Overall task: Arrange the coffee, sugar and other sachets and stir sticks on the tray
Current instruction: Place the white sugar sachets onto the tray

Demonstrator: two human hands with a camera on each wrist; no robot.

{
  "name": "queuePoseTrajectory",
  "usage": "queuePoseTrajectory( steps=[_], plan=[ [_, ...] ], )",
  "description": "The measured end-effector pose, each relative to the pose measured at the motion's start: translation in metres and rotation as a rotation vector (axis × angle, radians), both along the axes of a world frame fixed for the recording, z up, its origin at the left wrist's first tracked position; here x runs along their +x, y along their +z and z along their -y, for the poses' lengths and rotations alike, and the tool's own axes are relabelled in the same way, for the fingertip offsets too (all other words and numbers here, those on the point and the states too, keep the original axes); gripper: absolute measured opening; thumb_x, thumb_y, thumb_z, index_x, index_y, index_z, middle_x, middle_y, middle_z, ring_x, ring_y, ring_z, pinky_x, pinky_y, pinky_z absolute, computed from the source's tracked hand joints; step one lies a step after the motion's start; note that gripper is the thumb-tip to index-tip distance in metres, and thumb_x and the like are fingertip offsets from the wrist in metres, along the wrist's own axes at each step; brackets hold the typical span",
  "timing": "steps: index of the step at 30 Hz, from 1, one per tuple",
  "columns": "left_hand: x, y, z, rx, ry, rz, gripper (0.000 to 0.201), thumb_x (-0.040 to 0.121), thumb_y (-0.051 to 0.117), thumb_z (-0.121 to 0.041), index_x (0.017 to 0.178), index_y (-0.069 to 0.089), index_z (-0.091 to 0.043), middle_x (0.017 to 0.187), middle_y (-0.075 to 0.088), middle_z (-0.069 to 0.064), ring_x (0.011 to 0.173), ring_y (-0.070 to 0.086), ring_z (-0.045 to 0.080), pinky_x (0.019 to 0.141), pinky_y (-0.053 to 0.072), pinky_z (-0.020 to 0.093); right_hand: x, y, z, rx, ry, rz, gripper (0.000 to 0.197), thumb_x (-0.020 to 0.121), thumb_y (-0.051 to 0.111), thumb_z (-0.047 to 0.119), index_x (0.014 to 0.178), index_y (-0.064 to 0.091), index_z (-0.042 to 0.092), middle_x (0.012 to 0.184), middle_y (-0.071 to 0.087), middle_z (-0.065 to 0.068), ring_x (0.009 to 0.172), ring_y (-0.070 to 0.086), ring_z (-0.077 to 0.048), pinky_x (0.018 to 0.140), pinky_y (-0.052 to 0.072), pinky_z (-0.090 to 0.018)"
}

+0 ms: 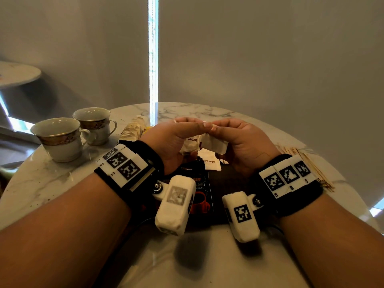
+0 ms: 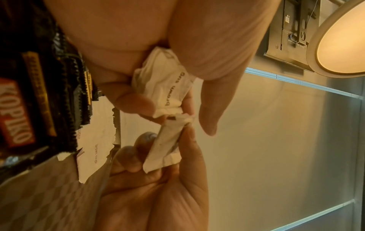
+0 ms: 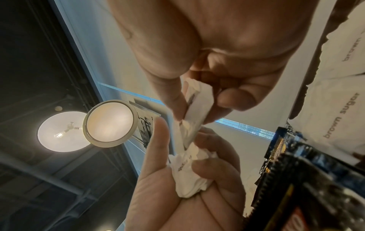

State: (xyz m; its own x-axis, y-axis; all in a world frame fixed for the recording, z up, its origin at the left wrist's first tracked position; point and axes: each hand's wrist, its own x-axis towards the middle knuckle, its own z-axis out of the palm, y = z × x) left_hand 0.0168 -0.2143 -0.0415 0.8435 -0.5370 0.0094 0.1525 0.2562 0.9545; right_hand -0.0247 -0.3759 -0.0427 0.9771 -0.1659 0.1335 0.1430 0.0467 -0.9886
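left hand [image 1: 176,142]: fingers curled round a bunch of brown sugar packets [image 2: 168,87] | right hand [image 1: 241,142]: fingers pinch one white packet [image 2: 168,145] | both hands held up over the dark tray [image 1: 230,183] | on tray: black coffee packets [image 1: 199,190], one sugar packet [image 1: 209,163] | tabletop [image 1: 52,179]: two cups [image 1: 62,138], stir sticks [image 1: 307,165]

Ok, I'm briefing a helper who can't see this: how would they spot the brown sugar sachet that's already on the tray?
On the round marble table, find the dark tray beneath the raised hands. On it, just beyond the black coffee sachet, lies the flat white brown sugar sachet. Unlike the crumpled white sachets pinched in the left hand and right hand, nothing touches it.
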Motion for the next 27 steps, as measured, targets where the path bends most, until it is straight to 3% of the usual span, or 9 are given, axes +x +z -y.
queuePoseTrajectory(
  steps=[2, 5, 7, 11, 14, 17, 23, 27],
  plan=[
    [0.0, 0.0, 0.0, 0.011, 0.017, 0.008, 0.02, 0.075, 0.077, -0.019, 0.089, 0.063, -0.014, 0.087, 0.067, 0.01, 0.075, 0.063, 0.024, 0.056, 0.048, 0.027, -0.002, 0.002, -0.002, 0.042, 0.024, 0.008, 0.016, 0.074, 0.075, 0.016, 0.086, 0.071, 0.006, 0.075, 0.071, -0.011, 0.058, 0.064, -0.02, 0.046, 0.047, -0.026],
    [0.0, 0.002, 0.001, 0.001, 0.046, -0.008, 0.007, 0.088, 0.07, -0.014, 0.085, 0.064, -0.014, 0.082, 0.069, 0.008, 0.068, 0.066, 0.02, 0.05, 0.049, 0.024, -0.004, 0.005, -0.003, 0.098, 0.029, 0.016, 0.022, 0.068, 0.075, 0.016, 0.084, 0.069, 0.003, 0.074, 0.07, -0.014, 0.059, 0.064, -0.023, 0.048, 0.046, -0.027],
    [0.001, 0.002, 0.001, -0.012, 0.067, -0.019, 0.007, 0.089, 0.07, -0.015, 0.085, 0.064, -0.015, 0.083, 0.07, 0.008, 0.068, 0.067, 0.02, 0.048, 0.049, 0.024, -0.004, 0.005, -0.001, 0.071, 0.007, 0.013, 0.02, 0.07, 0.074, 0.018, 0.084, 0.069, 0.004, 0.077, 0.069, -0.015, 0.064, 0.059, -0.028, 0.054, 0.042, -0.031],
    [0.004, 0.002, 0.001, -0.044, 0.105, -0.038, 0.007, 0.09, 0.069, -0.017, 0.087, 0.064, -0.015, 0.087, 0.071, 0.011, 0.072, 0.068, 0.023, 0.047, 0.049, 0.023, -0.003, 0.006, 0.004, 0.08, -0.043, -0.001, 0.006, 0.086, 0.067, 0.008, 0.089, 0.069, 0.003, 0.077, 0.071, -0.014, 0.063, 0.059, -0.025, 0.048, 0.042, -0.028],
    [0.006, 0.001, 0.001, -0.043, 0.111, -0.039, 0.008, 0.093, 0.067, -0.02, 0.092, 0.062, -0.014, 0.086, 0.071, 0.012, 0.064, 0.066, 0.02, 0.047, 0.049, 0.023, -0.001, 0.006, 0.007, 0.088, -0.054, -0.003, 0.01, 0.085, 0.069, 0.009, 0.092, 0.069, 0.002, 0.083, 0.072, -0.017, 0.065, 0.06, -0.027, 0.046, 0.044, -0.026],
    [0.008, 0.0, 0.001, -0.04, 0.122, -0.037, 0.008, 0.094, 0.067, -0.022, 0.093, 0.064, -0.014, 0.088, 0.071, 0.012, 0.066, 0.066, 0.02, 0.048, 0.049, 0.023, 0.0, 0.005, 0.007, 0.091, -0.05, -0.002, 0.015, 0.082, 0.071, 0.012, 0.093, 0.069, 0.002, 0.085, 0.073, -0.019, 0.064, 0.061, -0.027, 0.044, 0.044, -0.026],
    [0.007, 0.002, 0.0, -0.08, 0.141, -0.051, 0.006, 0.092, 0.068, -0.014, 0.088, 0.064, -0.014, 0.081, 0.072, 0.01, 0.061, 0.069, 0.02, 0.045, 0.049, 0.023, 0.0, 0.006, 0.009, 0.07, -0.044, -0.004, 0.023, 0.077, 0.071, 0.016, 0.093, 0.068, 0.001, 0.084, 0.071, -0.019, 0.063, 0.059, -0.025, 0.045, 0.042, -0.026],
    [0.006, 0.002, 0.001, -0.091, 0.153, -0.052, 0.007, 0.09, 0.069, -0.011, 0.087, 0.064, -0.015, 0.081, 0.072, 0.009, 0.062, 0.069, 0.021, 0.045, 0.048, 0.023, 0.001, 0.005, 0.01, 0.062, -0.051, -0.004, 0.007, 0.084, 0.069, 0.008, 0.09, 0.069, 0.003, 0.082, 0.072, -0.018, 0.065, 0.058, -0.026, 0.043, 0.043, -0.025]
  ],
)
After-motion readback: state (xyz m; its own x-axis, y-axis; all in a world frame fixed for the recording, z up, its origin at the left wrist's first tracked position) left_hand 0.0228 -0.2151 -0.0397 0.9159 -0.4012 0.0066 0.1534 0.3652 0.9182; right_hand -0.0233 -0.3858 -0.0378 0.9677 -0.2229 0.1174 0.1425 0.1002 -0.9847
